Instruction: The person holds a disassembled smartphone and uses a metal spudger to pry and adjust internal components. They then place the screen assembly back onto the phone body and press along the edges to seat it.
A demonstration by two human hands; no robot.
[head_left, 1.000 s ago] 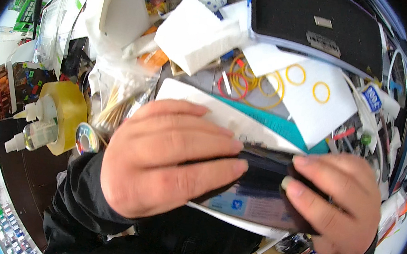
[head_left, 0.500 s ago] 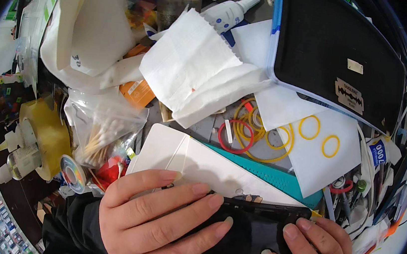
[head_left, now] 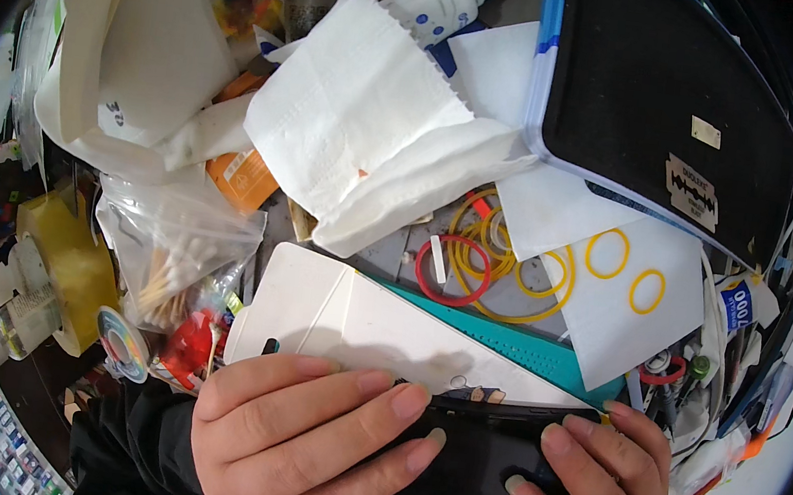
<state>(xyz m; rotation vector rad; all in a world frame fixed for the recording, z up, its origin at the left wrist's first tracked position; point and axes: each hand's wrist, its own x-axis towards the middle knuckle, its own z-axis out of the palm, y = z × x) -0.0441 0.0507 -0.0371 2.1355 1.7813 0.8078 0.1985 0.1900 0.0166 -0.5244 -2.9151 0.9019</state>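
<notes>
Both my hands clamp one flat black case (head_left: 476,452) at the surface's near edge: left hand (head_left: 306,443) over its top, right hand (head_left: 585,484) pinching its end. Its slick shell could slide free onto the white board (head_left: 358,326).

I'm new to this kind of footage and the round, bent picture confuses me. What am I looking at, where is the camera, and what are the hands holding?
The camera sits on a person's head and looks down, so the wide lens bends straight edges. The two bare hands at the bottom are that person's own. The left hand lies flat over a flat black object, and the right hand grips its other end. Just behind lies a white flat board on a very cluttered desk: yellow rubber bands and a red rubber band, a crumpled paper towel, a clear bag of cotton swabs, a yellow tape roll, and a black tray at upper right.
</notes>
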